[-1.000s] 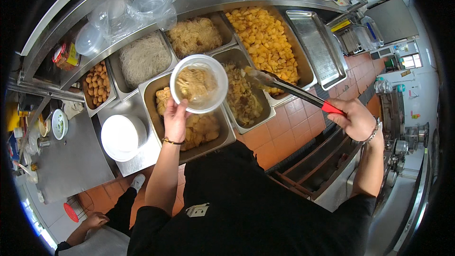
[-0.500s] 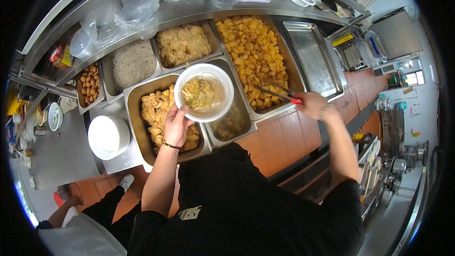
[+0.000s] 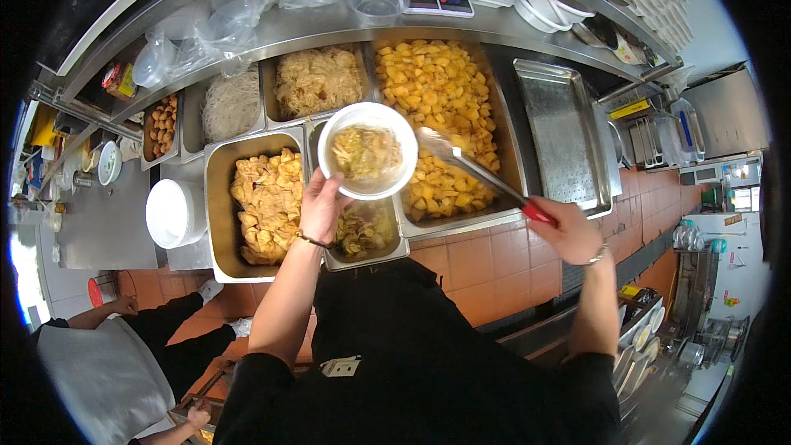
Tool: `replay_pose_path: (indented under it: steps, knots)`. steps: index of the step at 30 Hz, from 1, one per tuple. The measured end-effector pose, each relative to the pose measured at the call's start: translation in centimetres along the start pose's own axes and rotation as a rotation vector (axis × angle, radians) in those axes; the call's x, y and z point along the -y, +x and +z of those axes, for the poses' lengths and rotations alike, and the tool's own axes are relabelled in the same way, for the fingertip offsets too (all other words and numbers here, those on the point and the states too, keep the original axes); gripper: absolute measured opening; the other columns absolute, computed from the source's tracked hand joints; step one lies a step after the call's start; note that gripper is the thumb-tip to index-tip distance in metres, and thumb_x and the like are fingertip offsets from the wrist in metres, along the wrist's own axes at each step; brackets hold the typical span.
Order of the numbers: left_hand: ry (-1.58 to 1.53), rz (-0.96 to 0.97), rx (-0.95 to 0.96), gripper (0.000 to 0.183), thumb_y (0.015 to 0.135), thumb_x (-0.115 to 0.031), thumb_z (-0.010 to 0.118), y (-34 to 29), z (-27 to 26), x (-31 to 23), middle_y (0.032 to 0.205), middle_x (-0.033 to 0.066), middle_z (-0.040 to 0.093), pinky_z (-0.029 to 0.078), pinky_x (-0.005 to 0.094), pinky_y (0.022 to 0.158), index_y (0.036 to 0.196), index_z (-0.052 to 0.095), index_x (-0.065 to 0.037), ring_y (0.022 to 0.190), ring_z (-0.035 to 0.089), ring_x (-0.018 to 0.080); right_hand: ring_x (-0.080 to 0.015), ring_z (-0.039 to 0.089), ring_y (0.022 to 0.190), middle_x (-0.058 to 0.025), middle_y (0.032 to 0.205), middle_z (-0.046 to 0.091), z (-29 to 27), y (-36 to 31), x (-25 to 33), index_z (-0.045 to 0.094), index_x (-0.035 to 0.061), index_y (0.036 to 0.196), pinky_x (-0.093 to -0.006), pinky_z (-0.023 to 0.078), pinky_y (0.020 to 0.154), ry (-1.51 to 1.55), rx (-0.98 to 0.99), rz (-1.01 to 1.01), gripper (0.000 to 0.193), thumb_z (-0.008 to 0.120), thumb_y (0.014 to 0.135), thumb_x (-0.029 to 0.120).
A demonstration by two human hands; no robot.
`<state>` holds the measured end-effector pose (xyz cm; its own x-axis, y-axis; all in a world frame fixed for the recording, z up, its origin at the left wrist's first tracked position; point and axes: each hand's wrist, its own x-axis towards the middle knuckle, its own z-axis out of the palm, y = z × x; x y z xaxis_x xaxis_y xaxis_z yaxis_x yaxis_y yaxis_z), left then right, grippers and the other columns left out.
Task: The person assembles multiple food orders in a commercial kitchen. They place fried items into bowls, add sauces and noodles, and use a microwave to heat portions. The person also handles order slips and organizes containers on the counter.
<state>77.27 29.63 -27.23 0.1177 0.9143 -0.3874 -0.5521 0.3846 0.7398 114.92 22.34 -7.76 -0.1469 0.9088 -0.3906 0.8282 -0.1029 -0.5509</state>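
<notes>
My left hand point(image 3: 320, 206) is closed on the near rim of a round white bowl point(image 3: 405, 128), its thumb over the edge. Shredded pale and green food point(image 3: 367, 152) lies in the bowl. My right hand point(image 3: 568, 232) grips metal tongs point(image 3: 486, 177) by their red handle. The tongs' head is beside the bowl's right rim, over a deep pan of yellow diced potatoes point(image 3: 441, 86). Whether anything sits between the tongs' tips I cannot tell. Below the bowl, partly hidden, is a pan of cooked greens point(image 3: 367, 227). Yellowish fried chunks point(image 3: 268, 198) fill the pan left of my left hand.
Pans of noodles point(image 3: 320, 82), white vermicelli point(image 3: 231, 107) and brown balls point(image 3: 163, 124) line the back. A shallow metal tray point(image 3: 564, 136) lies right. White tubs point(image 3: 175, 213) stand left. A kitchen scale point(image 3: 428, 2) sits on the shelf. Another person point(image 3: 107, 371) is at lower left.
The tongs have risen from the potatoes and moved left to the bowl's rim. The bowl has shifted slightly right in view. More of the other person shows at lower left.
</notes>
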Motion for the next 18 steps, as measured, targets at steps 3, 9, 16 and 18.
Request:
replay_pose_path:
  steps: [3,9,16,18]
  knots:
    - [-0.067,-0.048,0.115,0.041,0.098,-0.017,0.063,0.4,2.7,1.7,0.127,0.0099,0.061,0.057,0.0383,0.093,0.135,0.052,-0.004,0.113,0.063,0.0219,-0.0341,0.071,0.083,-0.0252,0.095,0.069,2.7,1.2,0.8,0.059,0.0,0.13,-0.04,0.054,0.073,-0.019,0.0,-0.078,0.046,0.065,0.094,0.029]
    - [0.044,-0.074,0.027,0.036,0.098,-0.015,0.059,0.1,2.6,1.1,0.118,0.0107,0.065,0.061,0.0358,0.086,0.131,0.053,-0.003,0.102,0.068,0.0204,-0.0404,0.069,0.084,-0.0245,0.095,0.07,0.5,-0.4,-2.3,0.061,0.0003,0.125,-0.0408,0.056,0.072,0.016,-0.24,-0.004,0.041,0.067,0.092,0.023]
    - [-0.062,-0.016,-0.032,0.038,0.097,-0.016,0.059,-1.4,-2.0,-1.6,0.121,0.0108,0.064,0.061,0.0382,0.086,0.132,0.052,-0.002,0.106,0.067,0.0225,-0.0434,0.068,0.087,-0.025,0.093,0.069,8.8,8.3,-5.4,0.06,0.0036,0.124,-0.0526,0.054,0.078,-0.395,0.063,0.163,0.044,0.06,0.094,0.036]
    - [-0.061,-0.014,-0.156,0.039,0.097,-0.014,0.058,-1.9,-2.8,-2.1,0.122,0.0114,0.063,0.061,0.0375,0.086,0.134,0.052,-0.003,0.104,0.067,0.0201,-0.0436,0.067,0.087,-0.0248,0.091,0.069,9.2,7.8,-6.0,0.06,0.0034,0.124,-0.0519,0.054,0.078,-0.325,-0.038,0.125,0.044,0.06,0.094,0.036]
